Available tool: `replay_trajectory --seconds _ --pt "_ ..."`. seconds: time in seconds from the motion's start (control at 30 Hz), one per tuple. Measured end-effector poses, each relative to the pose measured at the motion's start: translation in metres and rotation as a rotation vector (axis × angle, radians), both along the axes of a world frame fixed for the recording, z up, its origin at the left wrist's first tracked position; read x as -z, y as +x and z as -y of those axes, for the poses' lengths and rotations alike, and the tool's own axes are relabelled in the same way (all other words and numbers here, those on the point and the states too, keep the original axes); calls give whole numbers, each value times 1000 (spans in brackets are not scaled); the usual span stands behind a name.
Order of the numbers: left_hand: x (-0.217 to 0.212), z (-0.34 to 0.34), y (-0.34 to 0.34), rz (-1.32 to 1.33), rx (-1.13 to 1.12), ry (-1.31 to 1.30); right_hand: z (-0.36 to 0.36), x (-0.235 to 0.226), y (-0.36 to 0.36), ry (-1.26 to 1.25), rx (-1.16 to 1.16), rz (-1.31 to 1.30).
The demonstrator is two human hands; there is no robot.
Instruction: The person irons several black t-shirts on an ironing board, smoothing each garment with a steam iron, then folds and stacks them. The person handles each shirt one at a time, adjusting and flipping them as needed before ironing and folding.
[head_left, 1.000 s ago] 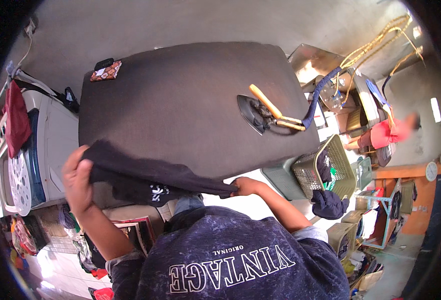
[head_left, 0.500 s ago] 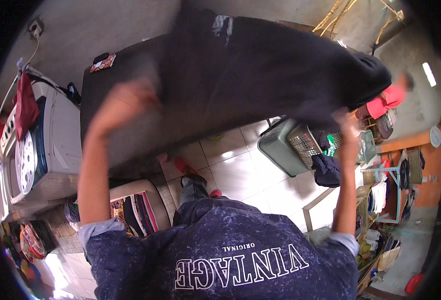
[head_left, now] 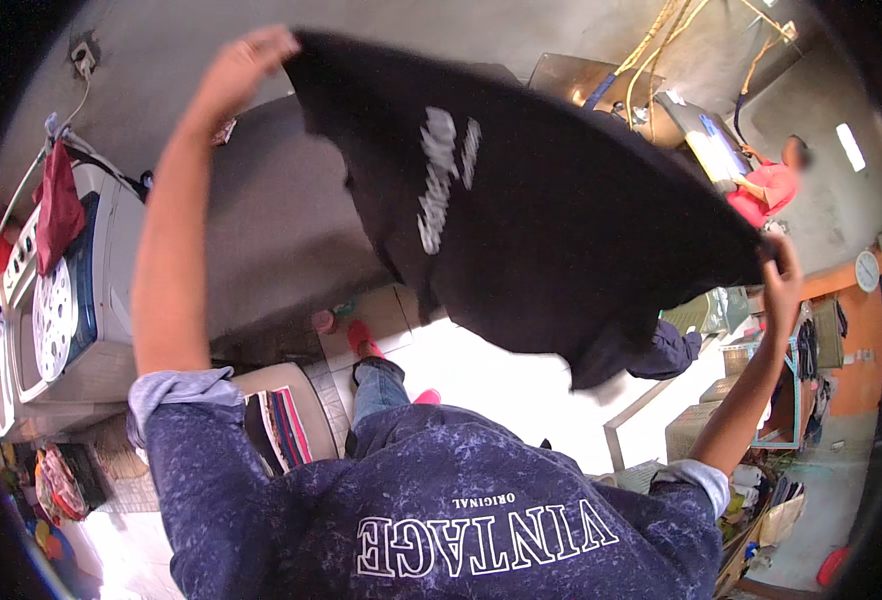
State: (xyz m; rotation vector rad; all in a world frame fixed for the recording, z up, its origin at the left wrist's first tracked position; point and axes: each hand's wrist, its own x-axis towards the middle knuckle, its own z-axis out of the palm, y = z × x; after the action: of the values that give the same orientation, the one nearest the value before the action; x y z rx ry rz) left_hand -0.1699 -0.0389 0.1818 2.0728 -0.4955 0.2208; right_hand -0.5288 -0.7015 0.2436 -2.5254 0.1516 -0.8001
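A black shirt point(head_left: 551, 200) with white print hangs stretched in the air in front of me, its lower edge uneven and slack. Up at the far left, my left hand point(head_left: 246, 68) pinches one corner of it, with that arm raised high. My right hand point(head_left: 783, 275) grips the opposite corner at the right, lower than the left one. Between the two hands the upper edge runs taut and slants down to the right. Behind the cloth, part of the dark table point(head_left: 271, 240) shows.
A washing machine point(head_left: 111, 290) with a maroon cloth point(head_left: 59, 205) on it stands at the left. Folded clothes lie on a chair point(head_left: 301, 400) near me. A dark blue garment point(head_left: 666, 352) hangs at the right. A person in red point(head_left: 769, 190) sits at the far right.
My left hand has risen up and away, and my right hand has moved outward to the right. The black shirt, blurred over the table before, is now spread between them.
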Motion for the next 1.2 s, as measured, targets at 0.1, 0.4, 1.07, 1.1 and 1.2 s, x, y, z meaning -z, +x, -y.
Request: replay_trajectory --seconds 0.1,0.4,1.07,1.1,1.2 --pt "-93 -12 -1 264 -116 -161 -29 -50 6 110 -38 204" --pt "-25 -168 -43 183 -140 -104 -117 -11 -11 201 -285 -24" --pt "322 -92 2 -469 -363 544 -317 353 250 -120 -240 -809" --pt "328 -108 2 -628 -337 468 -306 358 247 -23 -276 -984" --pt "329 -129 -8 -884 -263 517 -279 358 237 61 -522 -1355"
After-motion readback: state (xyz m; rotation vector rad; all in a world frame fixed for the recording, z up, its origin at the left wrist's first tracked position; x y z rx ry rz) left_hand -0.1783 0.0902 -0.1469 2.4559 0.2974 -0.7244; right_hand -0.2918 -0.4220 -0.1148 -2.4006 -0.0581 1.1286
